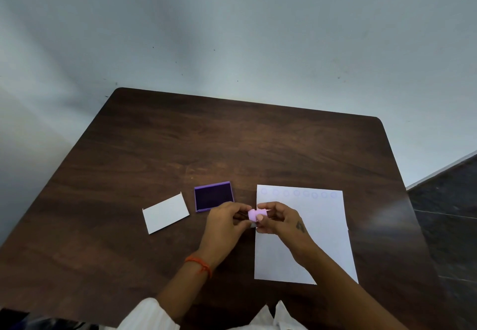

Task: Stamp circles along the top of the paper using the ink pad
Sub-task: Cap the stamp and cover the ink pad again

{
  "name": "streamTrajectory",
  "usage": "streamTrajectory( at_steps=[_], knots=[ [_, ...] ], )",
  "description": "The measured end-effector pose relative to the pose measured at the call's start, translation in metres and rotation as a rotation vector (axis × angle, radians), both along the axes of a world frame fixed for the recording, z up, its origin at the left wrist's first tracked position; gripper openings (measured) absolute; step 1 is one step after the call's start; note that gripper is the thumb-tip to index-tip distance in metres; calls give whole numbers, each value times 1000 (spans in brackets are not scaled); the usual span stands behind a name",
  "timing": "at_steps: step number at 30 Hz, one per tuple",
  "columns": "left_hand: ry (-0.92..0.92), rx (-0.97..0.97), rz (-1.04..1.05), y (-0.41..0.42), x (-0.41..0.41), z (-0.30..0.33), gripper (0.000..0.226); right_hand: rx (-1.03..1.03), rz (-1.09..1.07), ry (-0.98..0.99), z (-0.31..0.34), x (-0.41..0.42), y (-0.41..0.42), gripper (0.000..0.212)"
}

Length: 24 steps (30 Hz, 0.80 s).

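A white sheet of paper (309, 226) lies on the dark wooden table (206, 149), right of centre. Several faint purple circles (305, 193) run in a row along its top edge. An open purple ink pad (214, 196) sits just left of the paper. Between them, my left hand (227, 220) and my right hand (277, 217) meet above the paper's left edge. Both pinch a small pink stamp (254, 213), one from each side. Whether it is one piece or two held together I cannot tell.
A white rectangular card or lid (166, 213) lies left of the ink pad. The table's far edge meets a pale wall. A dark floor (451, 213) shows past the right edge. An orange thread band is on my left wrist.
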<state>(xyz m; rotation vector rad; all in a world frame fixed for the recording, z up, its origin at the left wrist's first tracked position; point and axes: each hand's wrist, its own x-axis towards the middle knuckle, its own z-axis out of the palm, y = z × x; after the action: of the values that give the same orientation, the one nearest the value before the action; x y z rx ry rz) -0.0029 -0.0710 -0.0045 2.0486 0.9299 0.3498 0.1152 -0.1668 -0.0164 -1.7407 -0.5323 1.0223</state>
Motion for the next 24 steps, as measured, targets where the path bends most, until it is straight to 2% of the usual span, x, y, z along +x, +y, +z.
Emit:
streamTrajectory(
  at_steps=[4, 9, 14, 19, 24],
  knots=[
    [2, 4, -15, 0, 1, 0, 27, 12, 8, -1, 0, 0, -1, 16],
    [2, -4, -6, 1, -1, -2, 25, 9, 13, 1, 3, 1, 0, 38],
    [0, -3, -4, 2, -2, -3, 27, 66, 14, 25, 0, 0, 0, 15],
    [-12, -9, -13, 3, -3, -3, 25, 20, 7, 40, 1, 0, 1, 29],
    [-25, -6, -8, 2, -5, -5, 25, 56, -11, 33, -4, -3, 2, 19]
  ],
)
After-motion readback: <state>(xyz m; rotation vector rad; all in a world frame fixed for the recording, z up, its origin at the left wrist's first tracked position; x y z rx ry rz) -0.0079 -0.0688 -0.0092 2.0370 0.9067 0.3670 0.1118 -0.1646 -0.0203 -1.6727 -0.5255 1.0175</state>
